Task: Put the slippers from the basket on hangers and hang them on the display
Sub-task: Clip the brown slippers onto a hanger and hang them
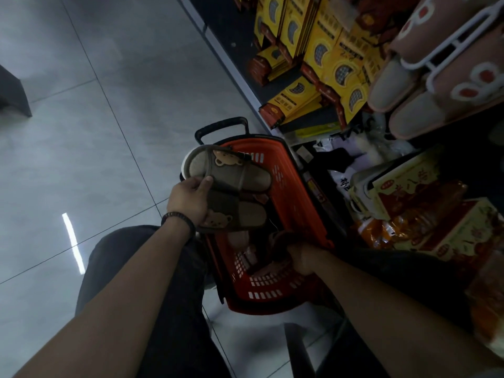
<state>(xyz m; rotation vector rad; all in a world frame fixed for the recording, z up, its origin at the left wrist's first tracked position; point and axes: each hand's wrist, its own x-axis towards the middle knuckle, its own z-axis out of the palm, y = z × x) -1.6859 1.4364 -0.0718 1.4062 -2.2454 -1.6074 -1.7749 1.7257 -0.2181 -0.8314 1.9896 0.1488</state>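
Note:
My left hand (191, 199) grips a pair of brown slippers with bear faces (234, 186), held side by side above the orange basket (286, 170). My right hand (301, 257) is down inside the basket, its fingers curled round a dark brown slipper (283, 241); most of that slipper is hidden. More slippers lie dimly at the basket's bottom. Pink slippers on a white hanger (441, 50) hang on the display at the upper right.
Yellow boxed goods (327, 58) fill the low shelf beyond the basket. Orange and yellow packages (425, 214) are stacked to the right. The basket's black handle (221, 126) stands at its far end. Grey tiled floor (95, 132) spreads to the left; my dark trouser leg is below.

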